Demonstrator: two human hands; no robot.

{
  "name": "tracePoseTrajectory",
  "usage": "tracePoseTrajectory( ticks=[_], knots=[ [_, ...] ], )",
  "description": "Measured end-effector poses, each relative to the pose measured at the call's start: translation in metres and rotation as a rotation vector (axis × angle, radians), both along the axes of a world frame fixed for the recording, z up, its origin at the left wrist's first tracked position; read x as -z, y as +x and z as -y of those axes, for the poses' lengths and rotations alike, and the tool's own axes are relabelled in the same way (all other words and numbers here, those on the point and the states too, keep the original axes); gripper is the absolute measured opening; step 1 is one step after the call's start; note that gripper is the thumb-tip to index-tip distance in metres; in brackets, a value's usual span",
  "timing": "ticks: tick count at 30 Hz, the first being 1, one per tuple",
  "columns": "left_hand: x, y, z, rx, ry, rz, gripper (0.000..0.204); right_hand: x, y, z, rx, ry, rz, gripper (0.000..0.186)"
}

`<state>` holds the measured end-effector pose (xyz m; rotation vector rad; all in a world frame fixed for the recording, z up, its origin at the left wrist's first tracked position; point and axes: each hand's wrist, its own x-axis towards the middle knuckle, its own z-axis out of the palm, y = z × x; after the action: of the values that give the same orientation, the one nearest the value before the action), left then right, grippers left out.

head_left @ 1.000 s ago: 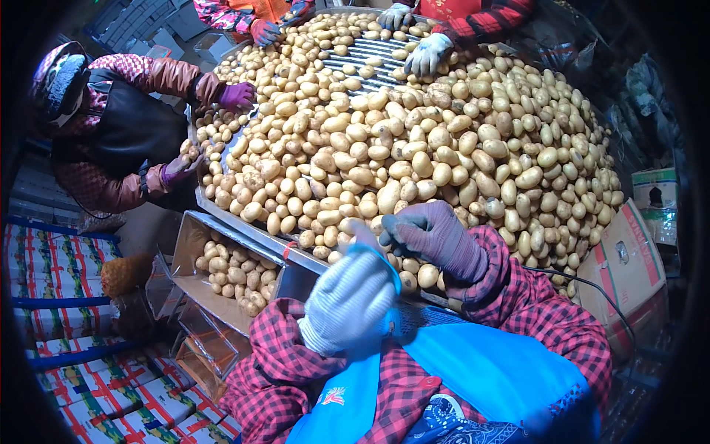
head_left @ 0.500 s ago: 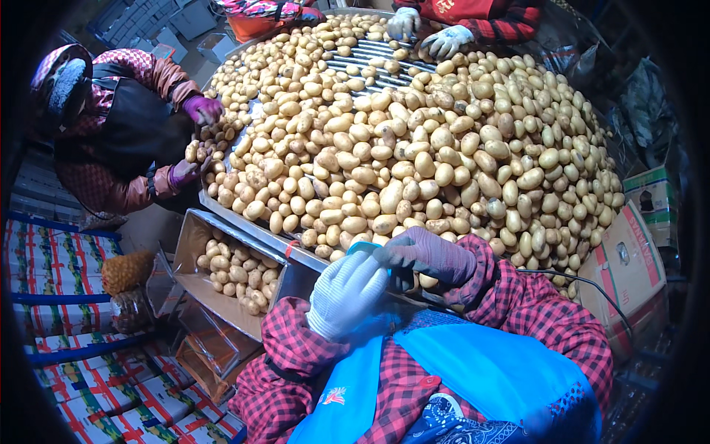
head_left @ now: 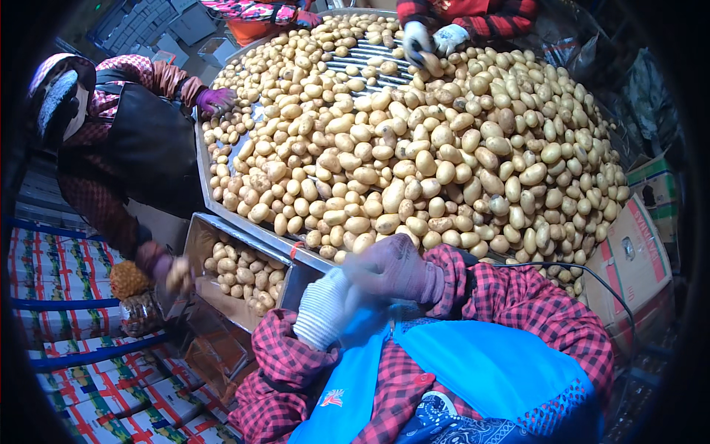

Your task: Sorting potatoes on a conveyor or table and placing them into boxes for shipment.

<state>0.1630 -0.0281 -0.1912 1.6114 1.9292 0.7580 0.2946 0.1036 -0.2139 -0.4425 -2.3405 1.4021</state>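
My left hand (head_left: 322, 309), in a white knitted glove with a ribbed cuff, is close in front of my body at the table's near edge. My right hand (head_left: 396, 270), in a dusty purple glove, overlaps it and touches or nearly touches its fingers. Motion smears the fingers of the right hand, and those of the left are mostly hidden behind it. Whether anything is between the hands I cannot make out. Just beyond them lies a large heap of potatoes (head_left: 436, 159) on the metal-edged sorting table (head_left: 259, 233).
An open carton (head_left: 235, 302) partly filled with potatoes stands at the table's near left. A co-worker's gloved hand (head_left: 177, 275) holds potatoes beside it. Another co-worker's hands (head_left: 433, 46) work at the far side. A cardboard box (head_left: 629, 255) and a dark cable (head_left: 592, 275) are at right.
My right hand has shifted left across my left hand, which has dropped slightly; a teal item between them no longer shows. The left co-worker's potato-holding hand has moved from table to carton.
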Motion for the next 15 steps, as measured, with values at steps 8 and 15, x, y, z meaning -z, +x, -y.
tracePoseTrajectory(
  ticks=[8, 15],
  knots=[
    [0.048, -0.012, 0.018, -0.377, -0.063, 0.829, 0.033, 0.0, -0.016, 0.013, -0.159, 0.178, -0.012, 0.039],
    [-0.018, -0.019, 0.016, -0.231, 0.179, 1.147, 0.021, 0.004, -0.013, 0.019, -0.322, 0.285, -0.011, 0.044]
  ],
)
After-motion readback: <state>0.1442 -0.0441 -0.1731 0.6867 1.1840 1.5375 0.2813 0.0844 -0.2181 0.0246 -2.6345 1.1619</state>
